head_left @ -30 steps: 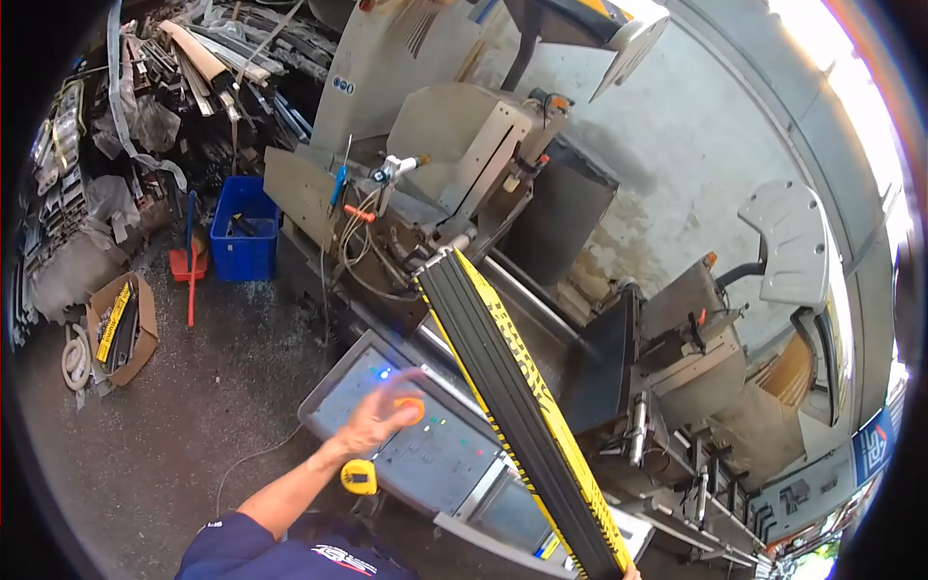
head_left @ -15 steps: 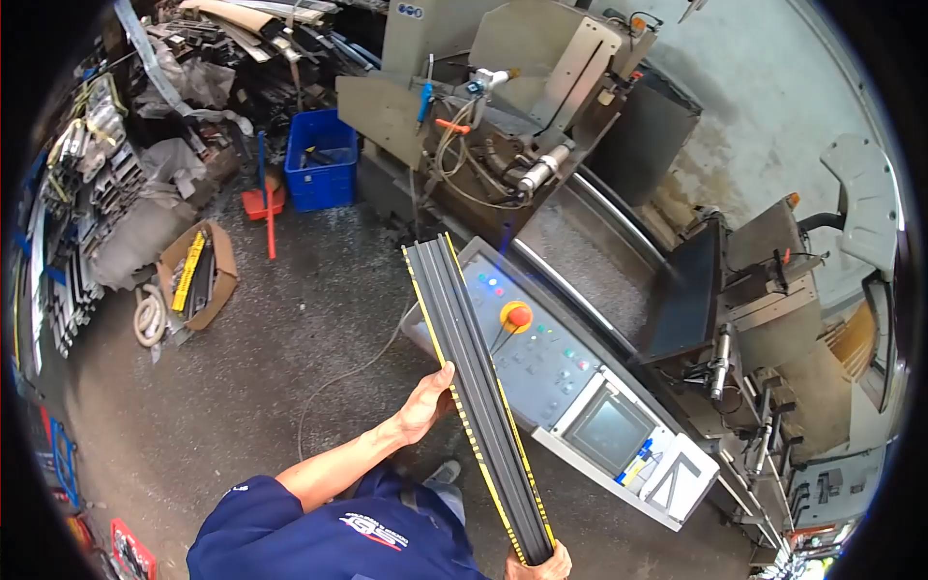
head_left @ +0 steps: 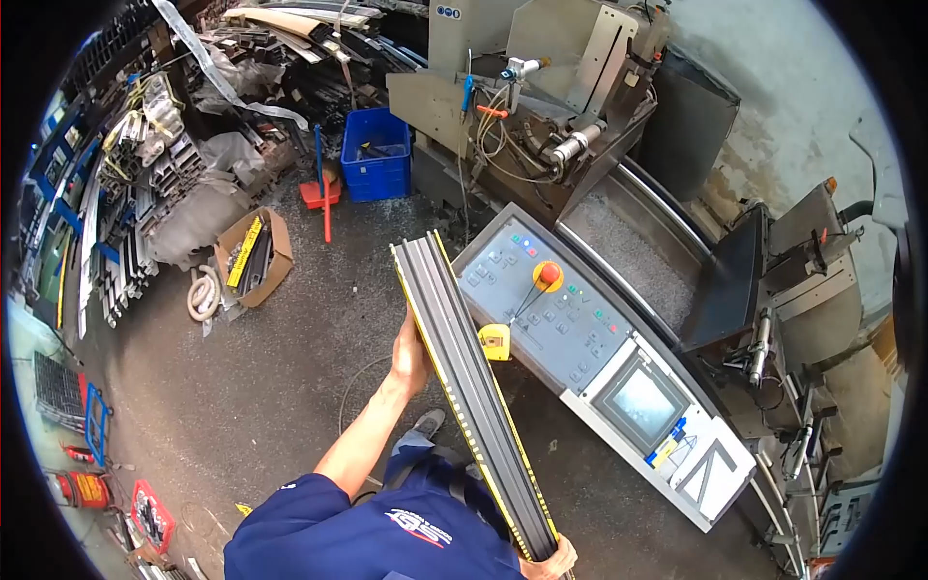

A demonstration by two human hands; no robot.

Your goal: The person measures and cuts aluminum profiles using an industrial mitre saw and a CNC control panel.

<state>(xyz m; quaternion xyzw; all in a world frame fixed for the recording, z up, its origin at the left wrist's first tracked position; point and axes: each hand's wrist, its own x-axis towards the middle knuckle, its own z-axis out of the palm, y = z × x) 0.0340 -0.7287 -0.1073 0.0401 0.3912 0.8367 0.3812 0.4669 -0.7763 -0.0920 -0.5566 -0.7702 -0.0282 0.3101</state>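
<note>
A long dark grey metal profile, grooved along its length and edged with yellow-and-black printed tape, lies slantwise across the middle of the view. My left hand grips its left side in the upper half; the fingers are partly hidden behind it. At the lower end, my right hand is wrapped round the profile near the bottom edge of the picture. Just right of the profile, a yellow tape measure hangs by the control panel, which carries a red emergency-stop button.
A large machine stands behind the panel. Further left are a blue crate, a red dustpan, a cardboard box holding strips, and heaped metal offcuts. A red tray sits at lower left.
The view has swung left, so the surroundings appear further right. My left hand has slid up along the profile. The tape measure, hidden before, now shows beside it.
</note>
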